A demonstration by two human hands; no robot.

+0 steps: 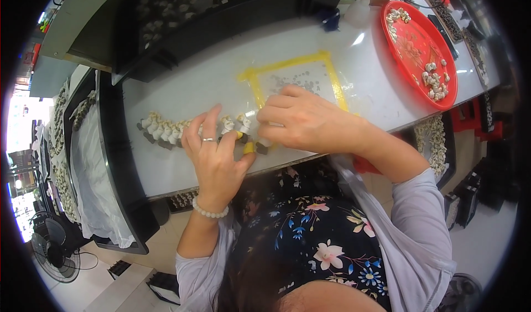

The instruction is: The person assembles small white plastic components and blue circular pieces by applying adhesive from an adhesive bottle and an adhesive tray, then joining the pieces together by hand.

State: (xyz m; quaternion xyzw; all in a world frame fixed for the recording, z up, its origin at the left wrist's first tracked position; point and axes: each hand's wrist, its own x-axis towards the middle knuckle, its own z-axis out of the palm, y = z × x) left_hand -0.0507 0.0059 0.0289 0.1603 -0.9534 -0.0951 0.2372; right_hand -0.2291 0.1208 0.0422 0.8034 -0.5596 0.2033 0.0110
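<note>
A row of small white and grey parts [166, 130] lies along the white table [221, 74], running under your hands. Your left hand [213, 157] presses flat on the row's end, fingers spread, steadying it. Your right hand [301, 121] curls closed over the next pieces, beside a yellow-taped square [332, 74]. A red tray [420, 13] of more parts sits well apart.
</note>
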